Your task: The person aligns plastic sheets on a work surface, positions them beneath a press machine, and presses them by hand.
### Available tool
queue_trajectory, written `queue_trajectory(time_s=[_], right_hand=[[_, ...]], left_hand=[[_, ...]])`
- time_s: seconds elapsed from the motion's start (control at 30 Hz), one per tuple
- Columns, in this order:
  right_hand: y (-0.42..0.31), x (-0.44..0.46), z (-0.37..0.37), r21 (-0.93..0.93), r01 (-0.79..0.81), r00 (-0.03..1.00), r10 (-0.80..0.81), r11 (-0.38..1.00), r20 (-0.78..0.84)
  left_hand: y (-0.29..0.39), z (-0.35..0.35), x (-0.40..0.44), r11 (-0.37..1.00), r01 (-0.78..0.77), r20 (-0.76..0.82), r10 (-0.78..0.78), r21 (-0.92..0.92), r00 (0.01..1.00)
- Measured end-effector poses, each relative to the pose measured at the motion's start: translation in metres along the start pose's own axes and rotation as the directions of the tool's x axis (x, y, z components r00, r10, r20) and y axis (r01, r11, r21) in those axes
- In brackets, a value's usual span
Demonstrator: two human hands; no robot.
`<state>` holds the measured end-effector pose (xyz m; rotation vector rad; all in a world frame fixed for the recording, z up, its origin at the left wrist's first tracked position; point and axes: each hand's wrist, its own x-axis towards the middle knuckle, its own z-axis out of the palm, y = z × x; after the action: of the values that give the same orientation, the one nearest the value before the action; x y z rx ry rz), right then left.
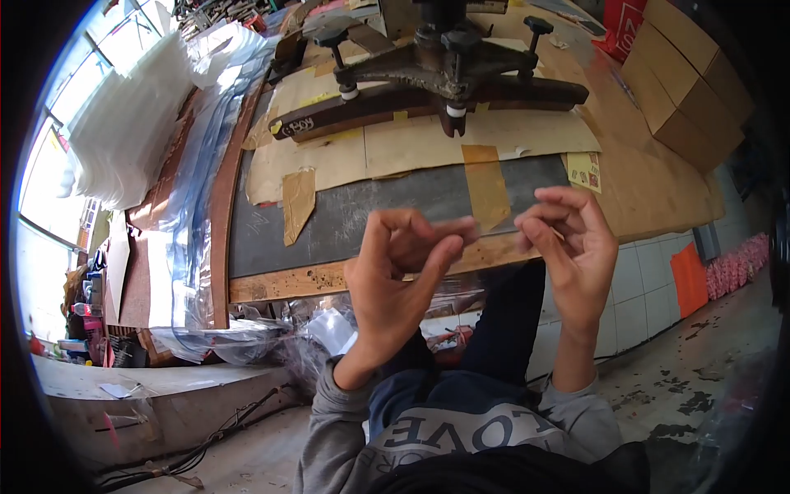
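Observation:
My left hand [397, 276] is raised in front of the near edge of the workbench, its fingers bent and the thumb close to them. To its right, my right hand [576, 255] is also raised, fingers curled towards the thumb. The fingertips of the two hands point at each other with a small gap between. Whatever the fingers pinch, if anything, is too small to make out. Beyond them lies a dark board [354, 218] with strips of brown tape [487, 188]. Farther back stands a heavy dark metal press frame [436, 78] with adjusting knobs.
Cardboard boxes [687, 90] stand at the right of the bench, near a red bag [623, 29]. A stack of translucent white sheets [132, 123] and clear plastic sheeting [202, 181] are at the left. Cables [214, 445] run along the floor at lower left.

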<state>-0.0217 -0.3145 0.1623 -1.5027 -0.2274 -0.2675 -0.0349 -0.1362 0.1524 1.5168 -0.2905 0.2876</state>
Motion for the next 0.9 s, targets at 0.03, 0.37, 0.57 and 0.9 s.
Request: queue_trajectory(time_s=[0.03, 0.37, 0.57, 0.9], right_hand=[[0.000, 0.014, 0.001, 0.006, 0.029, 1.000, -0.029, 1.000, 0.002], [0.057, 0.124, 0.003, -0.098, 0.089, 0.992, -0.080, 0.991, 0.094], [0.094, 0.135, -0.003, -0.294, 0.011, 0.993, 0.024, 0.956, 0.115], [0.100, 0.131, 0.007, -0.695, 0.313, 0.949, -0.183, 0.648, 0.256]], left_hand=[[0.004, -0.004, 0.013, 0.999, 0.016, 0.023, -0.017, 0.035, 1.000], [-0.035, -0.046, 0.089, 0.614, -0.280, 0.096, 0.315, 0.738, 0.944], [-0.055, -0.036, 0.061, 0.367, -0.504, 0.490, 0.138, 0.782, 0.861], [-0.067, -0.038, 0.065, 0.206, -0.568, 0.581, -0.004, 0.797, 0.814]])
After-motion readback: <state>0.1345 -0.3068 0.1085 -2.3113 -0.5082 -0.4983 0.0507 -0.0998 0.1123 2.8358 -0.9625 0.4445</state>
